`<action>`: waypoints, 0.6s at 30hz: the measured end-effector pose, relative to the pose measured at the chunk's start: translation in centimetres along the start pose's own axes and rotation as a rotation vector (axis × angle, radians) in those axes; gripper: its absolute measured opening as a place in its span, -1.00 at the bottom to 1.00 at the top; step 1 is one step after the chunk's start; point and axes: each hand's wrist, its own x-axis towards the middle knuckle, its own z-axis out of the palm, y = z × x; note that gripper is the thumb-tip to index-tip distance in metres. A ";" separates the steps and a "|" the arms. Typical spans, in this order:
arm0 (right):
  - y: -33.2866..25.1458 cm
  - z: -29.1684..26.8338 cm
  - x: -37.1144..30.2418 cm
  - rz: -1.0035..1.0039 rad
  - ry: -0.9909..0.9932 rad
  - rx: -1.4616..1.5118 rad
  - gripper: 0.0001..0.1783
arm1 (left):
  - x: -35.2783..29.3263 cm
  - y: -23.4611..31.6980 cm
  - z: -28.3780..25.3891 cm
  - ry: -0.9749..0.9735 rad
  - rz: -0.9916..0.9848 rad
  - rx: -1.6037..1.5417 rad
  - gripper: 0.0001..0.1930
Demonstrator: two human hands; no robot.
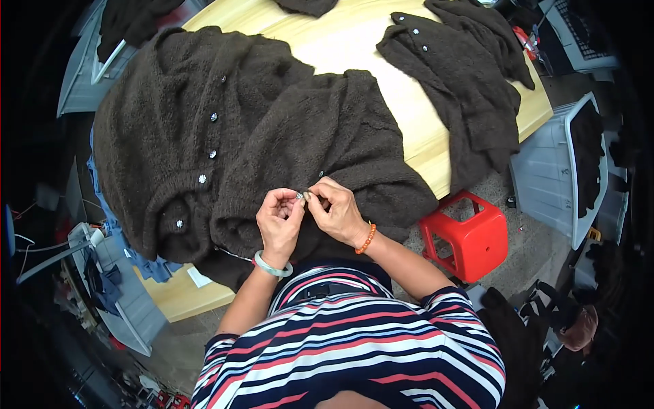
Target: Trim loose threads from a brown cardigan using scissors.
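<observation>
A dark brown knitted cardigan [272, 129] lies spread over the table in front of me. Shiny round buttons, among them a silvery one [202, 178], run down its front. My left hand [279, 221] is closed in a pinch on a small sparkly button [300, 195] above the cardigan's near edge. Close against it, my right hand [337, 213] is pinched too, its fingertips meeting beside the button. Whatever those right fingertips grip is too small to make out.
The pale wooden table [415, 102] carries another dark brown cardigan [470, 82] at the far right. A red plastic stool [487, 242] stands by its right edge. Beyond are grey plastic bins, one [545, 167] at right and one [129, 300] at left. Blue fabric [153, 267] hangs at left.
</observation>
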 end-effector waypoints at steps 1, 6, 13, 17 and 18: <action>-0.1 0.0 0.0 0.029 -0.024 -0.009 -0.91 | 0.1 0.0 -0.2 -0.020 -0.047 -0.081 -0.84; 0.5 0.1 0.2 -0.138 0.012 -0.088 -0.97 | 0.4 0.4 -0.7 -0.067 -0.191 -0.264 -0.83; 0.2 -0.4 0.6 -0.244 -0.001 -0.196 -0.95 | 1.2 0.5 -1.3 -0.129 -0.278 -0.206 -0.87; 0.2 -0.4 0.8 -0.066 -0.078 -0.080 -0.90 | 1.2 0.1 -1.4 -0.139 -0.211 -0.196 -0.87; 0.3 -0.2 0.8 -0.068 -0.078 -0.080 -0.90 | 1.2 0.0 -1.5 -0.136 -0.225 -0.205 -0.88</action>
